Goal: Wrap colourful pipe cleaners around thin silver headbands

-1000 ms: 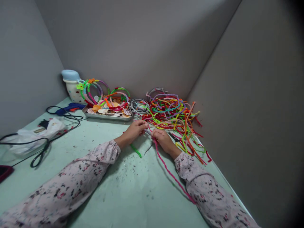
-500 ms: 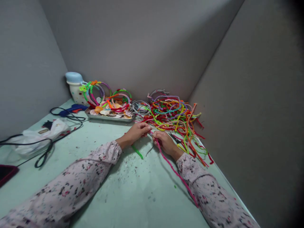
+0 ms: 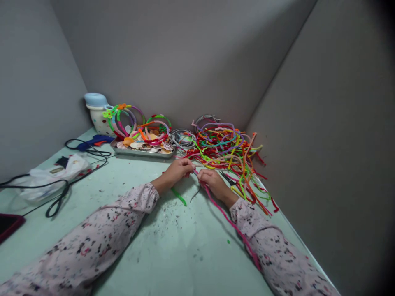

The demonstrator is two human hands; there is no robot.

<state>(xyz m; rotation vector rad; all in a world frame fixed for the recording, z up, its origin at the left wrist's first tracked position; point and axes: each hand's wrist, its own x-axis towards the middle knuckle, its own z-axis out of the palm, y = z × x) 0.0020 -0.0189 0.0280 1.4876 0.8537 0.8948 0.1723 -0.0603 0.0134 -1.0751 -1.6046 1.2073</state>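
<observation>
A long pink pipe cleaner (image 3: 226, 220) runs from between my two hands down along my right forearm. My left hand (image 3: 180, 171) pinches its far end between thumb and fingers. Close beside it, my right hand (image 3: 214, 182) is closed around the same strand, and a short pink stretch shows in the gap between the hands. Below my left wrist lies a green pipe cleaner piece (image 3: 179, 197), partly hidden by the hand. A thin grey wire end (image 3: 195, 195) shows under the hands; I cannot tell what it joins.
Behind my right hand spreads a tangled heap of coloured pipe cleaners (image 3: 220, 144), with scissors (image 3: 230, 181) at its near edge. A metal tray (image 3: 143, 153) holds shells and wrapped hoops. Left are a blue glue gun (image 3: 92, 142), a plastic bag (image 3: 52, 179), black cable (image 3: 65, 193) and a lidded pot (image 3: 100, 119).
The loose lower end of the pink pipe cleaner has shifted slightly right against my sleeve. My hands hold nearly the same place and grip.
</observation>
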